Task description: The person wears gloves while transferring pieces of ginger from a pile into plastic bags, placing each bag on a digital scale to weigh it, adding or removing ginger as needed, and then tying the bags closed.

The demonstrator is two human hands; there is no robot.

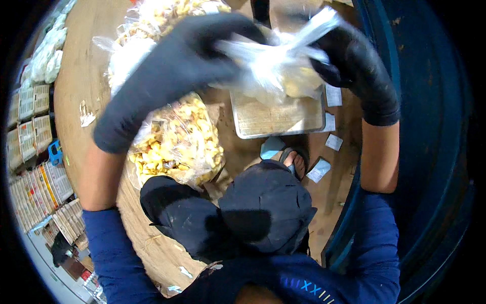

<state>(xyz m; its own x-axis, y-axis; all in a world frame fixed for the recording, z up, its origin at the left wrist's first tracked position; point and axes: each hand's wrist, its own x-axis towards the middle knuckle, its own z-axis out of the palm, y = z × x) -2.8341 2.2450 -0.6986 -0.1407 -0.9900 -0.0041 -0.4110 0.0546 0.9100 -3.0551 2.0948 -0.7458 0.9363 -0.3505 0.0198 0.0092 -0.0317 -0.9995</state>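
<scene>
Both of my hands wear black gloves and are raised over a metal-rimmed platform (279,117), which looks like a scale pan or tray. Between them is a clear plastic bag (273,76) with pale yellowish contents, its twisted upper ends blurred by motion. My left hand (216,49) grips the bag's left side, its fingertips partly hidden by plastic. On the other side, my right hand (343,57) is closed around a twisted end of the bag. Below my left forearm stands a large clear bag of yellow, curved food pieces (182,140).
More bagged yellow pieces (171,17) lie at the top left. Small paper slips (334,142) are scattered on the brown floor (338,182). A dark blue wall or panel (425,114) runs along the right. Stacked packs (41,186) and a blue plastic item (55,152) line the left.
</scene>
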